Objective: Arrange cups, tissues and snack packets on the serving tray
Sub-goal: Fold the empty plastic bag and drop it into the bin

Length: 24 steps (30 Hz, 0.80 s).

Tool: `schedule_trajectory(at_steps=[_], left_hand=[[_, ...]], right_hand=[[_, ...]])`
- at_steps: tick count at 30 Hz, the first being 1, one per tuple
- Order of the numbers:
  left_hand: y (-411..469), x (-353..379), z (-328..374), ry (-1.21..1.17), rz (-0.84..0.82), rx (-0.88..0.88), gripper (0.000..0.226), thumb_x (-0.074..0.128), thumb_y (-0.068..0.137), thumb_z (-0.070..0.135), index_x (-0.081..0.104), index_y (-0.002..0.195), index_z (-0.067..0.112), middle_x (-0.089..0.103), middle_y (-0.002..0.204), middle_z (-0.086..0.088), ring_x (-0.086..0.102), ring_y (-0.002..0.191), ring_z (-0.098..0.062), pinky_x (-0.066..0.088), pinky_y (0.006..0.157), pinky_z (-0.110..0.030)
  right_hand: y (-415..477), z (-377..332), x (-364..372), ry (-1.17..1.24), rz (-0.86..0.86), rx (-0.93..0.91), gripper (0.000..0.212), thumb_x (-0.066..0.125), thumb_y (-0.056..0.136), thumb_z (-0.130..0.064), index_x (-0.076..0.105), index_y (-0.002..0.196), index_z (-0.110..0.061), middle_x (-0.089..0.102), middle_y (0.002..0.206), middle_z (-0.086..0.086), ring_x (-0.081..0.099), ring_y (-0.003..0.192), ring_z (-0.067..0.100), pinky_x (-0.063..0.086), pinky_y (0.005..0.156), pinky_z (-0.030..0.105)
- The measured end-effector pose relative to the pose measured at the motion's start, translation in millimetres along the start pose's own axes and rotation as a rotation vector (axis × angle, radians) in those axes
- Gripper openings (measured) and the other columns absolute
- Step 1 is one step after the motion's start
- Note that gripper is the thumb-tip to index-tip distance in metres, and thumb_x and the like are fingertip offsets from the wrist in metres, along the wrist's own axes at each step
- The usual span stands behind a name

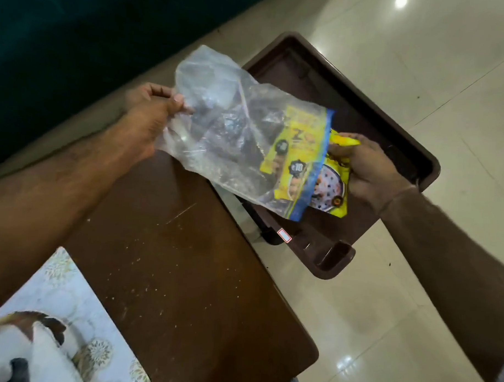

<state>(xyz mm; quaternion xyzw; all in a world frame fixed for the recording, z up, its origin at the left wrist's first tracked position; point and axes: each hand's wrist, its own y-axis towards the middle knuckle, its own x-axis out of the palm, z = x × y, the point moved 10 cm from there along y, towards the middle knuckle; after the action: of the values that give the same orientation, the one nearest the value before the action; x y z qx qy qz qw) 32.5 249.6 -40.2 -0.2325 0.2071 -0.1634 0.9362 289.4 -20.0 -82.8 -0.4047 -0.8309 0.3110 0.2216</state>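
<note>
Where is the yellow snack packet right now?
In the head view, the yellow snack packet is right of centre, pinched in the right hand above the brown serving tray, beside the clear plastic bag.

Bare forearms, thread (399, 193) at right wrist

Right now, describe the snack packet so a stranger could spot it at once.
Find the dark brown tray overhanging the wooden table. Above it, the right hand grips a yellow snack packet, half covered by the clear plastic bag. It alone is bright yellow with printed pictures.
</note>
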Motion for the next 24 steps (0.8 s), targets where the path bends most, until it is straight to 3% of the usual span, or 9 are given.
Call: schedule_trajectory(at_steps=[1,3,7,10,12,14,19,22,24], left_hand=[[0.8,-11.1,0.9,0.032,0.018,0.018,0.024,0.071,0.091,0.015,0.064,0.112,0.006,0.075,0.097,-0.005,0.073,0.071,-0.003,0.060,0.061,-0.022],[0.5,-27.5,-2.7,0.024,0.045,0.016,0.019,0.072,0.091,0.024,0.065,0.104,0.012,0.074,0.103,-0.005,0.072,0.070,-0.003,0.060,0.062,-0.021],[-25.6,-36.5,-25.5,-0.234,0.056,-0.085,0.037,0.066,0.090,0.051,0.062,0.108,0.018,0.068,0.108,-0.010,0.067,0.093,-0.026,0.054,0.081,-0.038],[-66.1,-25.6,-62.7,-0.507,0.087,-0.229,0.045,0.067,0.081,0.061,0.070,0.112,0.028,0.072,0.115,-0.006,0.068,0.109,-0.029,0.054,0.096,-0.045],[-94.3,5.9,-82.3,-0.569,-0.042,-0.318,0.055,0.072,0.077,0.058,0.068,0.119,0.023,0.071,0.118,-0.009,0.068,0.108,-0.029,0.055,0.091,-0.045],[-111.1,34.8,-96.2,-0.538,-0.135,-0.405,0.055,0.080,0.074,0.046,0.066,0.118,0.016,0.072,0.115,-0.008,0.068,0.105,-0.027,0.055,0.085,-0.041],[-98.0,47.8,-83.2,-0.652,-0.048,-0.389,0.002,0.066,0.090,0.015,0.066,0.091,0.015,0.071,0.088,-0.002,0.067,0.085,-0.018,0.054,0.076,-0.032],[-83.4,30.4,-60.6,-0.854,-0.095,-0.293,0.013,0.052,0.091,0.012,0.065,0.087,0.013,0.071,0.096,-0.009,0.068,0.091,-0.026,0.055,0.087,-0.037],[-76.3,12.4,-49.2,-0.981,-0.130,-0.235,0.018,0.047,0.090,0.012,0.061,0.102,0.011,0.066,0.112,-0.013,0.065,0.105,-0.032,0.052,0.101,-0.043]], right_hand=[[0.0,5.7,-14.0,0.028,0.071,0.029,0.031,0.061,0.088,0.009,0.060,0.117,-0.004,0.065,0.122,0.029,0.066,0.112,0.041,0.053,0.095,0.058],[-3.8,16.3,-34.6,0.066,0.152,0.065,0.043,0.063,0.089,0.006,0.049,0.129,0.003,0.059,0.133,0.029,0.062,0.119,0.043,0.051,0.097,0.060],[-13.2,17.2,-48.5,0.049,0.283,-0.012,0.047,0.069,0.089,0.001,0.045,0.128,-0.005,0.067,0.115,0.017,0.072,0.092,0.030,0.060,0.080,0.049],[-15.2,20.0,-46.3,0.056,0.336,-0.041,0.041,0.070,0.090,-0.004,0.042,0.118,-0.014,0.066,0.102,0.007,0.071,0.083,0.023,0.061,0.074,0.046],[-14.1,20.9,-42.8,0.063,0.351,-0.045,0.039,0.069,0.091,-0.006,0.040,0.114,-0.018,0.064,0.101,0.005,0.070,0.081,0.021,0.061,0.068,0.041],[-11.6,22.0,-37.8,0.051,0.349,-0.047,0.039,0.069,0.091,-0.008,0.039,0.115,-0.018,0.063,0.111,0.008,0.071,0.087,0.024,0.061,0.071,0.043],[-9.1,20.7,-37.6,-0.019,0.400,-0.063,0.038,0.070,0.091,-0.009,0.040,0.112,-0.019,0.055,0.133,0.017,0.066,0.113,0.034,0.056,0.091,0.057],[-7.0,19.5,-41.2,-0.104,0.425,-0.091,0.041,0.073,0.089,-0.014,0.041,0.113,-0.021,0.056,0.130,0.015,0.064,0.114,0.033,0.055,0.094,0.055],[-6.8,19.6,-42.8,-0.159,0.439,-0.109,0.044,0.073,0.089,-0.018,0.041,0.120,-0.019,0.056,0.128,0.013,0.064,0.114,0.031,0.055,0.095,0.052]])
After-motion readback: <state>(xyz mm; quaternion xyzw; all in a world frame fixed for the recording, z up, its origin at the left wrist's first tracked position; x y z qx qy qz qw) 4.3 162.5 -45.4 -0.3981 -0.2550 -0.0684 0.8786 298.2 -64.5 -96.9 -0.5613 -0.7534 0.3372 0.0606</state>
